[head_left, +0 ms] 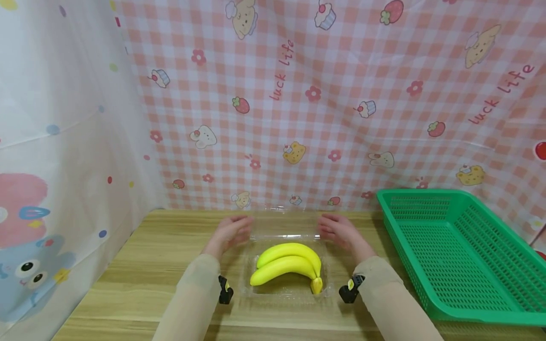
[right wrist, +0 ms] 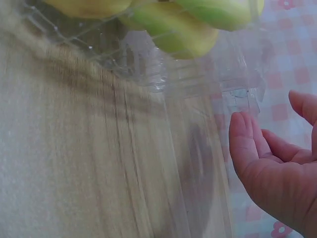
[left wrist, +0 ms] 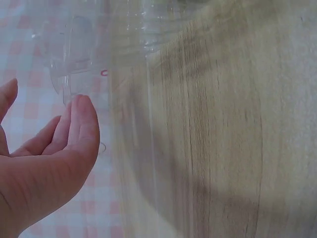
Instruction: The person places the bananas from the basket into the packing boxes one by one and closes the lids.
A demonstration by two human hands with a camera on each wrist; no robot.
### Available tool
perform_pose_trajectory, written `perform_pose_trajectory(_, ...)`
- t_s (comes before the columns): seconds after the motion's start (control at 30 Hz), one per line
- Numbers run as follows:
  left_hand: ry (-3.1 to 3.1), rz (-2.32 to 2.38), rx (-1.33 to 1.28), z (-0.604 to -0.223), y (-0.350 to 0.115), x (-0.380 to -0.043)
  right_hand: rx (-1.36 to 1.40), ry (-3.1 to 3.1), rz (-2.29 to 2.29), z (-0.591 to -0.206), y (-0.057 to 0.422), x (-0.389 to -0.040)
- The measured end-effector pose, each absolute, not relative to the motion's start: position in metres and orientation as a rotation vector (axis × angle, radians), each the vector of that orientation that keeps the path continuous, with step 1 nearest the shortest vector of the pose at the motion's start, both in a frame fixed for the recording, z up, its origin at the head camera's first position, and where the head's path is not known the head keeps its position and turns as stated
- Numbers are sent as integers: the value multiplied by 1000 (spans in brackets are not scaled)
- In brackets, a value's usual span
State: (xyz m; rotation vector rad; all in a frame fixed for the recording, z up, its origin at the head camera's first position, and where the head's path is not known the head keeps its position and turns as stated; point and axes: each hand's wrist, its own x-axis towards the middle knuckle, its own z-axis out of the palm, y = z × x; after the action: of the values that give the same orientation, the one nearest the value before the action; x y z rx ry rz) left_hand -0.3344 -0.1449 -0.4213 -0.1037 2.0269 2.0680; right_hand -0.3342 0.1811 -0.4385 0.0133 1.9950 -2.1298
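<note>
in the lower middle of the head view, a bunch of two yellow bananas (head_left: 283, 265) lies inside a clear plastic clamshell container (head_left: 281, 287), with its stem end toward the right. the lid (head_left: 286, 223) of this container stands open behind the fruit, farther up in the frame.

the left hand (head_left: 233, 233) is at the left side of the lid, and the right hand (head_left: 341, 232) is at its right side. both hands are rather wide: the fingers are extended, the thumbs stand apart from them, and i see nothing gripped. in both wrist views the fingertips are very near to the lid's edge, but whether they touch it i cannot tell.

a green plastic basket (head_left: 448, 270) is on the wooden table (head_left: 136, 265), at the lower right of the frame, well apart from the container.

in my judgement, the step in hand is the handling of the open lid, with the bananas already placed. if the lid should be closed, the next move calls for taking both its sides evenly and folding it over the fruit; the thin plastic could bend or slip if one side is pulled first.
</note>
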Motion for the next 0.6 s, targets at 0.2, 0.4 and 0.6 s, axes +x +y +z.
perform_pose_trajectory(0.2,2074,2137,-105,-421,-141,-337,-1,2041,-2188,-437,180,-338)
perform_pose_trajectory(0.4,2123,2215,-75,-422,-140,-339,-75,2098,-2214,-430,178,-337)
perform_pose_trajectory(0.6,2180,2246,-81,-419,-137,-337,-1,2068,-2279,-424,177,-332)
